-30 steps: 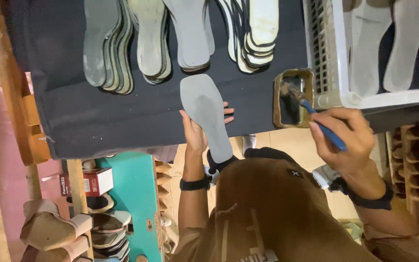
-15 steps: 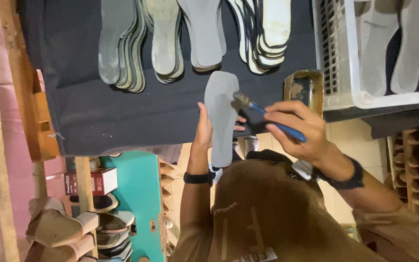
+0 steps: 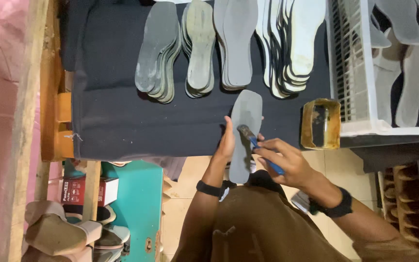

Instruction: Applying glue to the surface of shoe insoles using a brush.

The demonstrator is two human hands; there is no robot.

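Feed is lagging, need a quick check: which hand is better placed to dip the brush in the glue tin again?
Probably the right hand: it already grips the brush, and the glue tin sits on its side. The left hand is steadying the grey insole.

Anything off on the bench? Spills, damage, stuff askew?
Nothing spilled or broken. The glue tin sits at the very edge of the dark cloth, its rim smeared yellow-brown. The sole stacks are loosely fanned, not squared. The left hand steadies a grey insole; the right hand holds a blue-handled brush on it.
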